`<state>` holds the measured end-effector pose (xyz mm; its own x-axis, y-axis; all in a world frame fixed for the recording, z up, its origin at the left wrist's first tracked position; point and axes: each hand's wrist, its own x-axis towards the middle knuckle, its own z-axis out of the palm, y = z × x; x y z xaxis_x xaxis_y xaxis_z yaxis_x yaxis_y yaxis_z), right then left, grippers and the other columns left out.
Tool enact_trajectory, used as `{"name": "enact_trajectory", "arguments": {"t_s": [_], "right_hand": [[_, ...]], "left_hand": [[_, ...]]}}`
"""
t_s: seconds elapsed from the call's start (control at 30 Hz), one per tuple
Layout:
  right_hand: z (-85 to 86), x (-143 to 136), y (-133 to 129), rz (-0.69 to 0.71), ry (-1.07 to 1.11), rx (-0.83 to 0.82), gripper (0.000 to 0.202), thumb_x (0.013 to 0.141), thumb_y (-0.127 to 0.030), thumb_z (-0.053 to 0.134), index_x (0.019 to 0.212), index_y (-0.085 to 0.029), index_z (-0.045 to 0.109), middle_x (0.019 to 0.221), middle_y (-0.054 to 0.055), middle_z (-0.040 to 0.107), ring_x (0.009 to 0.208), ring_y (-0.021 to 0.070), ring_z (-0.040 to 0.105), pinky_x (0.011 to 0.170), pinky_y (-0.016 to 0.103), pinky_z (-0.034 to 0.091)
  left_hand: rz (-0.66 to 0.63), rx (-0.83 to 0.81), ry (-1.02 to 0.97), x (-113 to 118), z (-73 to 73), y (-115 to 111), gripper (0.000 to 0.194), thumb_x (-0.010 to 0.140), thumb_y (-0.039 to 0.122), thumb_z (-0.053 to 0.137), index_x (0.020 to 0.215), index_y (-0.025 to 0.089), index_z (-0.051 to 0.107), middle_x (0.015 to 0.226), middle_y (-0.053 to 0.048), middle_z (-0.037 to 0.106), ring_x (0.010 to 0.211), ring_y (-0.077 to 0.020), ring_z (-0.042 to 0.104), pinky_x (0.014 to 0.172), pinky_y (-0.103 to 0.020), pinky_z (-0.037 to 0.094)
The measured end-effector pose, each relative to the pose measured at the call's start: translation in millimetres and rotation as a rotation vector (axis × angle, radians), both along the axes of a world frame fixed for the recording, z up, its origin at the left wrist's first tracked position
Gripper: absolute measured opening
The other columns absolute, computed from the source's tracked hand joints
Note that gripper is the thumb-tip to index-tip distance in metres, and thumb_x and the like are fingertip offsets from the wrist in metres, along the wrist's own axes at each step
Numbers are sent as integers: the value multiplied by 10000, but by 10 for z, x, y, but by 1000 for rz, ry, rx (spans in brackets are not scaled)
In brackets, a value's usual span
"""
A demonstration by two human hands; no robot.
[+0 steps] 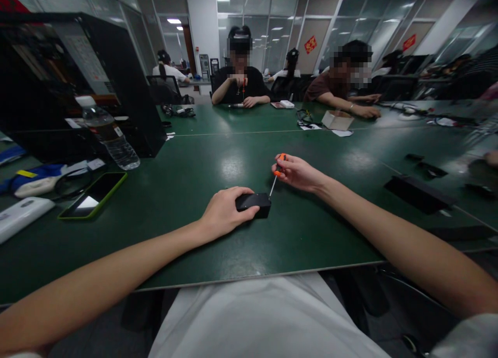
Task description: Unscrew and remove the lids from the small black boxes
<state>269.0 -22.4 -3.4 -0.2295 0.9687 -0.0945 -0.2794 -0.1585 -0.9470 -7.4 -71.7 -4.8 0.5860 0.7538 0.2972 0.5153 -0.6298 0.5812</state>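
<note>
A small black box (261, 204) lies on the green table (218, 259), with my left hand (225, 212) wrapped round it from the left, thumb along the near side. My right hand (298, 174) grips the orange and black handle of a screwdriver (273, 186). The thin metal shaft slants down to the right end of the box. Its tip is at the upper edge there; I cannot tell whether it sits in a screw.
On the left are a phone (93, 196), a white power bank (22, 218), a water bottle (111, 135) and a large black case (116, 78). Black parts (420, 192) lie at the right. Two people sit across the table, near a small cardboard box (337, 120).
</note>
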Motion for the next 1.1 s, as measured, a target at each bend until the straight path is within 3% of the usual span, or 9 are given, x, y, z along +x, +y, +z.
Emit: {"name": "enact_trajectory", "arguments": {"t_s": [0.1,0.23,0.37,0.5,0.63,0.8,0.9,1.1], "right_hand": [[141,190,-22,110,-131,184,460,686,-360,915,944,-220,561,878,21,753,658,114,655,563,210,512],[408,447,-135,150,-592,355,408,694,-446,888,871,-188,626,777,18,719,620,138,642,555,254,483],[730,484,-402,107,-1046,587,414,760,-555,805,890,-165,754,740,28,708,607,129,585,561,264,417],[899,413,-702,276,-1307,777,426,909,-575,655,979,-186,813,859,68,775,721,181,679,644,289,457],[758,401,-823,316,-1465,900,440,976,-573,561,974,-204,800,896,88,783,741,200,701,665,301,438],[331,316,-730,470,-1342,687,542,1030,-592,402,837,-181,698,646,16,621,563,135,542,584,277,366],[147,293,-624,480,-1294,661,593,1017,-643,373,721,-179,593,595,-17,501,537,113,453,564,264,330],[179,291,-491,416,-1411,826,528,1017,-613,432,820,-174,650,703,32,618,617,143,546,613,273,354]], "left_hand": [[-8,-3,-7,-7,-7,-11,338,839,349,742,1138,194,720,1088,-48,766,938,-242,712,833,-347,517],[-30,5,-9,-18,-16,-10,359,837,342,751,1162,195,710,1107,-50,761,953,-243,711,850,-354,520],[-33,-9,-9,-18,3,-8,354,834,324,757,1158,188,713,1116,-61,766,964,-253,718,872,-364,528],[-42,-16,-21,-18,26,-19,340,837,308,759,1153,189,720,1108,-62,774,967,-252,727,869,-359,533],[-49,-13,-32,-16,7,-12,348,831,309,768,1152,182,721,1104,-66,775,969,-250,732,869,-357,538],[-77,-5,-40,-6,-24,1,362,849,322,759,1179,183,707,1142,-71,771,1000,-253,730,896,-361,535],[-94,-28,-50,-5,-18,-3,379,854,335,765,1191,177,699,1137,-75,771,995,-249,730,882,-351,540],[-95,-53,-75,2,11,-20,361,856,322,762,1178,173,699,1173,-82,762,1035,-258,722,938,-374,533]]}}
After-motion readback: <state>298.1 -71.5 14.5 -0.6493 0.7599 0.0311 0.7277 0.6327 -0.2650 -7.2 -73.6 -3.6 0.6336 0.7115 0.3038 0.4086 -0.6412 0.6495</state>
